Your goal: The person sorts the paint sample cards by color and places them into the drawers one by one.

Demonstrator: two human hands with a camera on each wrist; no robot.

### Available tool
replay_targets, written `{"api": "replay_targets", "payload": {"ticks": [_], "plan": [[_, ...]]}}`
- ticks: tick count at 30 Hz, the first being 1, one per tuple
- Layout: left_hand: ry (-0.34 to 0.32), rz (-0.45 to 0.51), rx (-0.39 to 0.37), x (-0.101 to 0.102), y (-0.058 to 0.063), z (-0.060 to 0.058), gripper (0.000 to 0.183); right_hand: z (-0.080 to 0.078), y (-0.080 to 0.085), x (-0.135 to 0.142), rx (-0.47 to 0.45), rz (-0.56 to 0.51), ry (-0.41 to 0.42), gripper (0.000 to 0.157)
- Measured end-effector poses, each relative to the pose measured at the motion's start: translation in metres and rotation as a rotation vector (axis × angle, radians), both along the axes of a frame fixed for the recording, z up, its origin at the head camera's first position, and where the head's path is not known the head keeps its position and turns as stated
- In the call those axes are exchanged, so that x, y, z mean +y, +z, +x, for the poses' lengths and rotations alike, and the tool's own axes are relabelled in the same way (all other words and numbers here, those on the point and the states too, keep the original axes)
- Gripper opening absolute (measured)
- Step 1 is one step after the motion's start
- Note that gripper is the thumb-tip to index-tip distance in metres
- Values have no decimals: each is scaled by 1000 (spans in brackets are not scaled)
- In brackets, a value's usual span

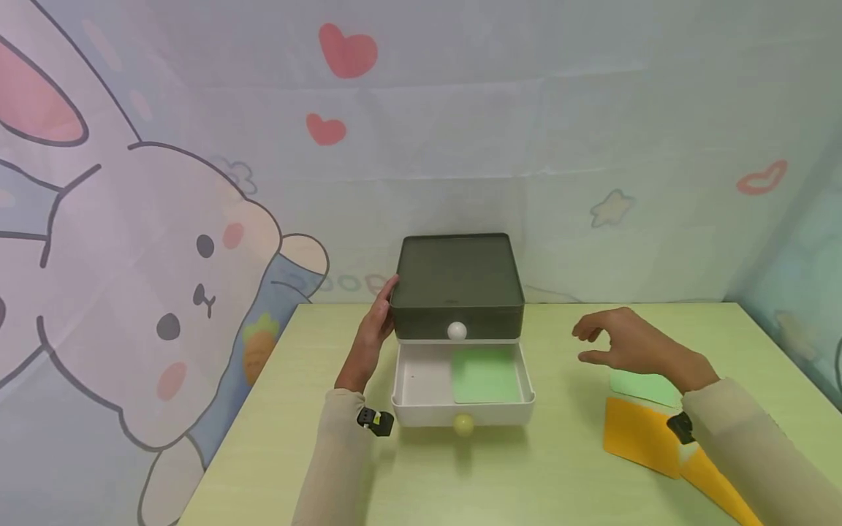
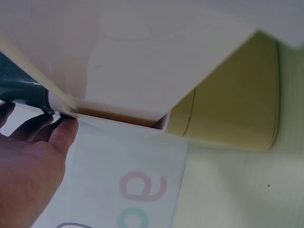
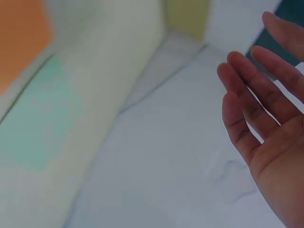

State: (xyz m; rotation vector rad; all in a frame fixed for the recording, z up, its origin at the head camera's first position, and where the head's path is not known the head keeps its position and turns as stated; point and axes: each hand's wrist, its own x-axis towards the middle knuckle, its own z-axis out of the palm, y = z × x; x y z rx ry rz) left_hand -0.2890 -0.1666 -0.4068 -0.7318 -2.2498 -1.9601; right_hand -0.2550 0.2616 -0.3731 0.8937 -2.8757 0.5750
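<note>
Head view: left fingers (image 1: 389,288) touch the drawer unit (image 1: 460,272) at its left.

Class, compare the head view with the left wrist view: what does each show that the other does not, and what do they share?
Only the head view: the right hand, the orange papers on the table, the green paper lying in the drawer, and the red hearts.

Only the left wrist view: the yellow section below the drawer.

Both: the left hand at the dark section, the open drawer, the table and the printed backdrop.
</note>
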Motion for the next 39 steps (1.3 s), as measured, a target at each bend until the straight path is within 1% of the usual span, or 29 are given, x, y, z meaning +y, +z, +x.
{"api": "replay_targets", "payload": {"ticks": [2, 5, 7, 11, 14, 16, 20, 23, 27, 33, 39], "plan": [[-2, 4, 1, 0, 0, 0, 61, -4, -14, 18, -8, 29, -39, 32], [-13, 3, 0, 1, 0, 1, 61, -9, -35, 41, -43, 68, -92, 42], [-16, 4, 3, 1, 1, 1, 61, -12, -48, 52, -74, 87, -117, 51], [-1, 14, 9, 0, 3, 2, 61, -19, -72, 67, -128, 117, -164, 67], [-1, 16, 2, 0, 2, 3, 60, -21, -85, 78, -142, 148, -205, 78], [-5, 10, -11, 0, 1, 3, 60, -20, -90, 84, -158, 160, -236, 84], [-1, 6, -16, 0, -1, 4, 59, -17, -94, 93, -202, 168, -276, 88], [4, 10, -5, 0, -1, 4, 58, -17, -95, 94, -215, 167, -279, 86], [1, 13, 6, 0, 0, 2, 58, -17, -95, 95, -200, 181, -276, 79], [-3, 10, 4, 2, 2, 0, 58, -16, -89, 96, -186, 194, -275, 71], [11, 1, 2, 2, 2, 0, 58, -14, -84, 96, -164, 191, -290, 69]]}}
